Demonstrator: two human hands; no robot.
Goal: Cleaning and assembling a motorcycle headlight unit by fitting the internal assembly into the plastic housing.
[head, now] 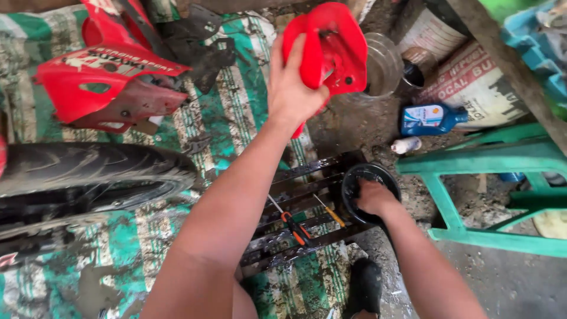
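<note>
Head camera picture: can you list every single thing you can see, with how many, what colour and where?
red fairing piece: 1, red, top centre, held up
red body panels: a pile, red, top left on mat
tyre: 1, black, left
mat: 1, green and white striped, under everything
black rack: 1, black, centre, on the ground
screwdrivers: 2, orange and yellow handles, on rack
round bowl: 1, black, right end of rack
bottle: 1, blue, upper right, lying
clear jar: 1, see-through, behind fairing
stool: 1, green, right
left hand: gripping fairing
right hand: in bowl
</note>
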